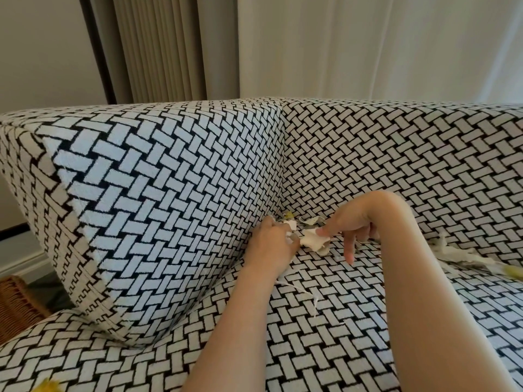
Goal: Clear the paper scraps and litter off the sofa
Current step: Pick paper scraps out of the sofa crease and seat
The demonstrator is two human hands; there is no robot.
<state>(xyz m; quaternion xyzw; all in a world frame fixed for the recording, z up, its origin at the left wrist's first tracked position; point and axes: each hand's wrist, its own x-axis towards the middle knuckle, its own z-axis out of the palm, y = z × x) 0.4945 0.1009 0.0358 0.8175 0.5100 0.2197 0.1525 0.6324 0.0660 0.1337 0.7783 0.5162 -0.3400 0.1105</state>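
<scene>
- Nearest the lens: two bare forearms reaching away over the seat of the sofa [325,321], right forearm bulkiest in frame, left one entering from bottom centre.
- Sofa fills most of the view, black-and-white woven pattern; armrest slab rising on the left, backrest across the top, the two meeting in a corner ahead of both hands.
- Long litter strip [464,257] lying on the seat off to the right, pale with a yellow-green end at the frame edge, long axis running roughly left-right; well apart from both hands, nearer the right arm.
- Left hand [273,244] curled shut around white scraps, resting against the foot of the armrest; how much is bunched inside, cannot tell.
- Right hand [351,226] bent down at the wrist, thumb and finger pinched on a white paper scrap [311,239], one finger pointing down to the seat.
- Hands nearly touching, scrap bridging the gap between them.
- Corner pile [300,222] of small scraps, white, grey and yellow-green, tucked in the crevice just beyond the fingertips of both hands, about equally near to each.
- Thin loose thread [307,295] on the seat just under the left wrist.
- Likely next: pass the pinched scrap into the left fist, then reach straight ahead into the corner.
</scene>
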